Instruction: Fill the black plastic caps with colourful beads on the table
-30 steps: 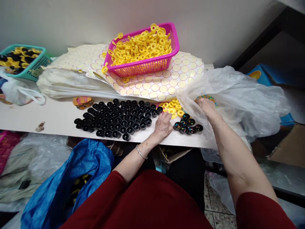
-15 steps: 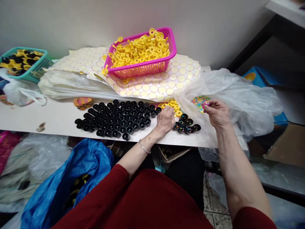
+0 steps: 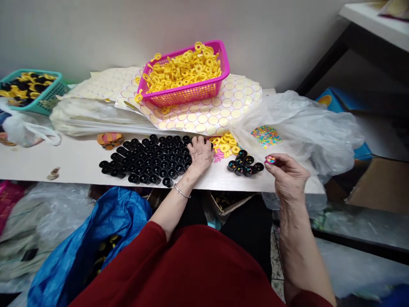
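My left hand (image 3: 200, 154) is at the right end of a block of black cups (image 3: 156, 162). Its fingers curl down around a cup there, which they mostly hide. Between thumb and fingers, my right hand (image 3: 290, 175) pinches a small pink scoop (image 3: 270, 159) holding coloured beads. Just left of it stands a smaller group of black cups (image 3: 244, 163) with coloured beads inside. A pile of coloured beads (image 3: 266, 136) lies on clear plastic behind. Yellow ring-shaped pieces (image 3: 225, 143) and small pink pieces (image 3: 219, 156) lie between the two groups of cups.
A pink basket (image 3: 185, 91) full of yellow pieces stands on sticker sheets (image 3: 207, 117) at the back. Plastic sheeting (image 3: 303, 115) bunches at right. A teal basket (image 3: 54, 96) is far left; a blue sack (image 3: 124, 213) hangs below the table edge.
My left hand has moved left from the yellow rings to the black cups. My right hand has come back from the bead pile toward me, with beads in the pink scoop.
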Motion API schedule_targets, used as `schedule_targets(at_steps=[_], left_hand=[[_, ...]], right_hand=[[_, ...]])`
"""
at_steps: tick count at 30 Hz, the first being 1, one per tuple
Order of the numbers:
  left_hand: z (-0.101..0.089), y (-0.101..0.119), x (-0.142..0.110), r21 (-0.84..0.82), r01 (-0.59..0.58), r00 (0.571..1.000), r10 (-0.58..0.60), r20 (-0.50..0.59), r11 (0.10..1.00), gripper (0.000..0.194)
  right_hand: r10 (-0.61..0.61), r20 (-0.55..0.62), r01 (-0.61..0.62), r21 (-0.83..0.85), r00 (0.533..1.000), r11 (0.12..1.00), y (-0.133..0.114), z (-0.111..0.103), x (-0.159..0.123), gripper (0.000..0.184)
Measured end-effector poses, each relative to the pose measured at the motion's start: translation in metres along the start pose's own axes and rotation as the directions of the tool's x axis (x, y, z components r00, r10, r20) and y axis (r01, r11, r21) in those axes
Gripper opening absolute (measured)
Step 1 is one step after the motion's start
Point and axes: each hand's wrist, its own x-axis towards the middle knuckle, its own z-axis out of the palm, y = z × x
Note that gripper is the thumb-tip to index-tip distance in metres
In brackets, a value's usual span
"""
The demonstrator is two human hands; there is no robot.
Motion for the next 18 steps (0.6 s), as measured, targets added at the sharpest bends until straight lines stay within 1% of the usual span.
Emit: schedule_targets(at_steps=[3, 6, 9, 11, 12, 14, 16, 18], left_hand=[[0.004, 0.001, 0.003, -0.012, -0.02, 1.0, 0.02, -0.015, 1.0, 0.025], [0.01, 0.0, 0.005, -0.057, -0.008, 0.998, 0.005, -0.057, 0.998, 0.019], [0.013, -0.003, 0.006, -0.154, -0.027, 0.987, 0.003, -0.158, 0.988, 0.017], [0.014, -0.005, 0.004, -0.257, -0.101, 0.967, 0.034, -0.252, 0.961, 0.02], [0.014, -0.004, 0.003, -0.321, -0.159, 0.955, 0.063, -0.29, 0.934, 0.021], [0.017, -0.003, -0.002, -0.467, -0.285, 0.937, 0.14, -0.321, 0.837, 0.022], [0.021, 0.001, -0.007, -0.599, -0.366, 0.927, 0.22, -0.305, 0.712, 0.021], [0.026, 0.007, -0.013, -0.67, -0.398, 0.917, 0.284, -0.279, 0.627, 0.021]], right_hand=[[0.024, 0.028, -0.024, -0.004, 0.999, 1.0, -0.002, 0.0, -0.008, 0.025], [0.064, 0.023, -0.065, 0.026, 0.998, 0.998, 0.0, 0.002, -0.013, 0.026], [0.097, 0.039, -0.099, 0.041, 0.994, 0.994, 0.0, 0.009, -0.017, 0.026], [0.102, 0.078, -0.105, 0.036, 0.992, 0.994, -0.003, 0.017, -0.019, 0.025], [0.099, 0.105, -0.102, 0.031, 0.99, 0.994, -0.004, 0.022, -0.02, 0.024], [0.083, 0.173, -0.085, 0.002, 0.981, 0.996, -0.008, 0.031, -0.021, 0.022], [0.046, 0.243, -0.03, -0.067, 0.969, 0.997, -0.009, 0.039, -0.018, 0.02], [-0.023, 0.319, 0.081, -0.169, 0.948, 0.982, -0.008, 0.045, -0.014, 0.018]])
